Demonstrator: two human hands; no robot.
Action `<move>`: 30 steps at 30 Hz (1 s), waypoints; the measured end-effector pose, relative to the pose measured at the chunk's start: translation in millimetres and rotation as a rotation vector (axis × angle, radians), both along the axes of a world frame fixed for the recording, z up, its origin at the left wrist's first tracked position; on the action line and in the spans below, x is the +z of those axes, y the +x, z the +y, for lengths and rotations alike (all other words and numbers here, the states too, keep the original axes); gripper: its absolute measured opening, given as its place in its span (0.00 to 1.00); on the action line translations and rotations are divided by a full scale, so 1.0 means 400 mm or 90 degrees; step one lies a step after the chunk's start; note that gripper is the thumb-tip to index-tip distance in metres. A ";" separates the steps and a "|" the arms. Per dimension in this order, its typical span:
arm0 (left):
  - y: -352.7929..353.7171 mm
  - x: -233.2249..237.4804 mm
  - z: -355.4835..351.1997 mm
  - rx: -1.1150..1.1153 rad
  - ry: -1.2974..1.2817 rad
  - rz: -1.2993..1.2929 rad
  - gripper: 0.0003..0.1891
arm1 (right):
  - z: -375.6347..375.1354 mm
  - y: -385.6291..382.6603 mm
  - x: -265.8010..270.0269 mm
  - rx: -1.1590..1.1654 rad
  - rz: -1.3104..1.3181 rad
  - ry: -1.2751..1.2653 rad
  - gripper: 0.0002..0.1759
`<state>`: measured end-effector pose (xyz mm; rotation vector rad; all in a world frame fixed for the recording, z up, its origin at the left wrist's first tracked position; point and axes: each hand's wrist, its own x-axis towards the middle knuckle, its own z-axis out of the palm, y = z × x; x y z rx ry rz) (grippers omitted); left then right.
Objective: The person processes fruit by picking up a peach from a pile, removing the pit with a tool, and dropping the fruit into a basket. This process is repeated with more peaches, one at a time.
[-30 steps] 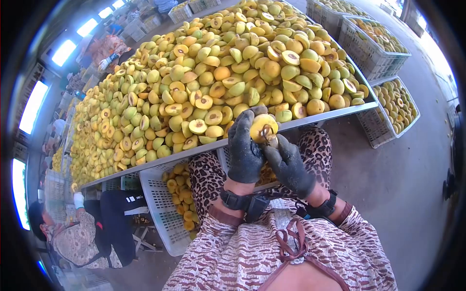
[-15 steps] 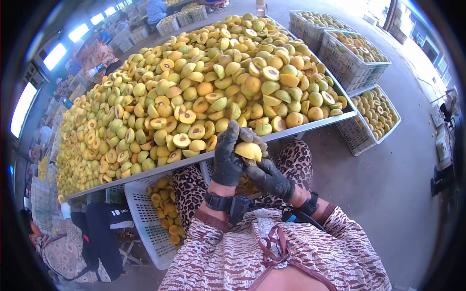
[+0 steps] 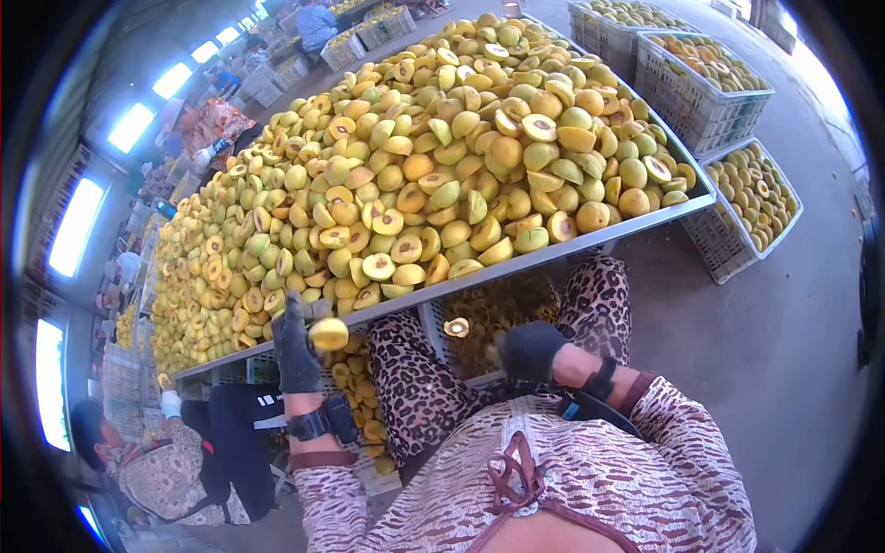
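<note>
My left hand (image 3: 299,348), in a dark glove, is at the table's front edge above a crate of peach halves. A yellow peach half (image 3: 329,334) sits against its fingers, slightly blurred. My right hand (image 3: 530,351), also gloved, is curled over my lap beside the leg; motion blurs its fingers, and what they hold, if anything, is hidden. A pale piece with a brown centre (image 3: 456,327), like a peach stone with flesh around it, shows left of the right hand, over a crate of brownish scraps (image 3: 507,304) between my knees.
A metal-edged table (image 3: 553,251) bears a large heap of halved peaches (image 3: 406,198). Filled plastic crates (image 3: 705,97) stand to the right. At lower left a person (image 3: 175,465) sits by the table; others are farther back.
My hands have parted: the left has moved left with the peach half, the right slightly right and down. The pale piece now shows between them. The view has shifted a little.
</note>
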<state>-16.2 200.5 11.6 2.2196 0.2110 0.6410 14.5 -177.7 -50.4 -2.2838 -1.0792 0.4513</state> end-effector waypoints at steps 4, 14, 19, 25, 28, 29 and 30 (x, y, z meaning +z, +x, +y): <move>0.082 0.027 -0.013 -0.039 -0.086 0.065 0.19 | -0.012 0.002 -0.070 -0.022 0.069 0.104 0.08; 0.649 0.039 -0.823 -0.374 0.343 -0.216 0.30 | -0.115 -0.017 -0.096 -0.154 -0.148 0.232 0.16; 0.743 0.045 -0.944 -0.400 0.609 -0.049 0.17 | -0.176 -0.032 -0.056 -0.322 -0.035 0.261 0.12; 0.685 0.043 -0.813 -0.467 0.557 -0.084 0.18 | -0.206 -0.009 0.008 -0.405 0.094 0.574 0.09; 0.626 0.028 -0.683 -0.367 0.508 -0.105 0.19 | -0.226 0.020 0.022 -0.439 0.113 0.615 0.09; 0.606 0.042 -0.633 -0.319 0.502 -0.078 0.20 | -0.224 0.028 0.024 -0.456 0.123 0.600 0.10; 0.568 0.077 -0.594 -0.272 0.496 -0.052 0.21 | -0.216 0.035 0.038 -0.447 0.130 0.600 0.10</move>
